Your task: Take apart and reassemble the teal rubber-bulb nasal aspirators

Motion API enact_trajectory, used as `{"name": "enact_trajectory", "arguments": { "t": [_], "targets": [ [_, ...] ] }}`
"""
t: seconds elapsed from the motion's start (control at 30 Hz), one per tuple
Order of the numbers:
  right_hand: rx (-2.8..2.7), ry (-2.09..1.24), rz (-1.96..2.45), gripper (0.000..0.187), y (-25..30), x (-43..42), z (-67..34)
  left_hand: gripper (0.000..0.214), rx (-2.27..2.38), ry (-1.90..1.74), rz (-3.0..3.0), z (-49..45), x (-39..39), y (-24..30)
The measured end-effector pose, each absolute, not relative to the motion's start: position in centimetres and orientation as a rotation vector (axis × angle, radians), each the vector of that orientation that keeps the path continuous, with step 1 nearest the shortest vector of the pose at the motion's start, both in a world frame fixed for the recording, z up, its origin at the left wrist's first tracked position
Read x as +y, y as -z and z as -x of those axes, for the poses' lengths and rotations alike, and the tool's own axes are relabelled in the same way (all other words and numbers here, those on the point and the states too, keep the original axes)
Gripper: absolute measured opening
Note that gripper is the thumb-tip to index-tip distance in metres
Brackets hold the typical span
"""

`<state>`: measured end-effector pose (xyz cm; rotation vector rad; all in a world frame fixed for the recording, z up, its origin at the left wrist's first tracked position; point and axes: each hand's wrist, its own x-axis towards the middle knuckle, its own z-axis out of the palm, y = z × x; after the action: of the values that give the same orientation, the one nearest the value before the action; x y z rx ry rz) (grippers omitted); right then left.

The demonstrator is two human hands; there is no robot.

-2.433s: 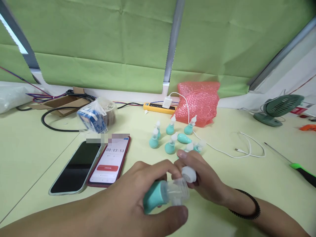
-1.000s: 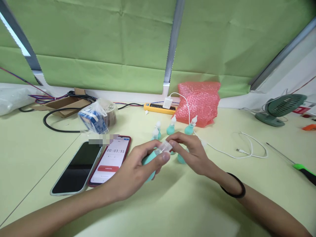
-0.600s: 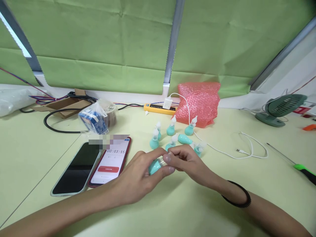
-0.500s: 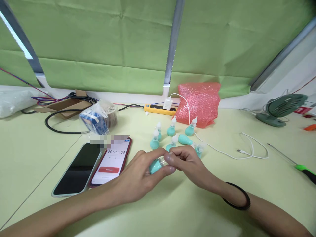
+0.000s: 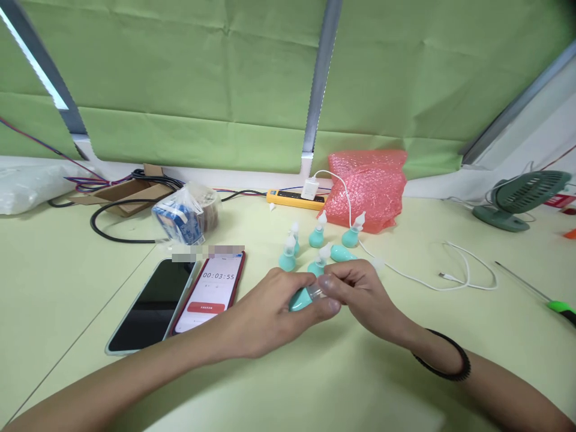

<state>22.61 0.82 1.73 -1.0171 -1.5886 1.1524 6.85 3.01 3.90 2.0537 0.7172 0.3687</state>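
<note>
A teal nasal aspirator [image 5: 300, 299] with a clear end lies tilted between my two hands, low over the table. My left hand [image 5: 274, 315] is closed round its teal bulb, thumb below and fingers above. At the clear end my right hand [image 5: 357, 294] pinches with thumb and curled fingers, which hide the tip. Just behind the hands stand several similar aspirators, one of them [image 5: 287, 257] upright with a pale tip. A teal bulb [image 5: 342, 253] lies on its side there, partly behind my right hand.
Two phones lie at left, one dark [image 5: 150, 309] and one showing a timer [image 5: 209, 291]. Behind are a yellow power strip [image 5: 292, 199] and red bubble wrap [image 5: 366, 189]. A white cable [image 5: 468, 282], screwdriver [image 5: 560, 307] and green fan [image 5: 517, 195] are at right.
Both hands have shifted slightly right with the aspirator still between them. My right hand now covers the aspirator at the group's right end. The whole view has slid a little rightward.
</note>
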Motion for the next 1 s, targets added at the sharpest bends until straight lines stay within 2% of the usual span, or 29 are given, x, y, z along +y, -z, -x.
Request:
{"name": "enact_trajectory", "arguments": {
  "t": [0.4, 0.53, 0.6, 0.73, 0.8, 0.9, 1.0],
  "targets": [
    [-1.53, -1.398, 0.884, 0.041, -1.8, 0.2, -22.9, 0.025, 0.35, -0.324, -1.448, -6.9, 3.6, -3.6],
    [-1.608, -1.314, 0.909, 0.037, -2.2, -0.1, -22.9, 0.021, 0.288, -0.308, -1.33, -7.2, 3.9, -3.2],
    [-1.695, -1.144, 0.987, 0.036, -2.5, -0.4, -23.0, 0.017, 0.29, -0.288, -1.344, -7.3, 4.0, -2.9],
    [-1.954, -0.545, 1.052, 0.039, -3.6, -0.7, -23.8, 0.025, 0.387, -0.264, -1.512, -6.9, 3.6, -2.9],
    [-1.957, -0.384, 1.091, 0.037, -4.1, -0.5, -24.5, 0.034, 0.522, -0.298, -1.668, -6.5, 3.3, -3.2],
    [-1.722, -0.359, 1.124, 0.037, -4.5, 0.2, -25.7, 0.035, 0.753, -0.429, -2.083, -6.0, 3.0, -3.6],
    [-1.547, -0.5, 1.048, 0.039, -4.2, 0.8, -26.2, 0.019, 0.794, -0.508, -2.57, -6.2, 3.4, -3.1]
  ]
}}
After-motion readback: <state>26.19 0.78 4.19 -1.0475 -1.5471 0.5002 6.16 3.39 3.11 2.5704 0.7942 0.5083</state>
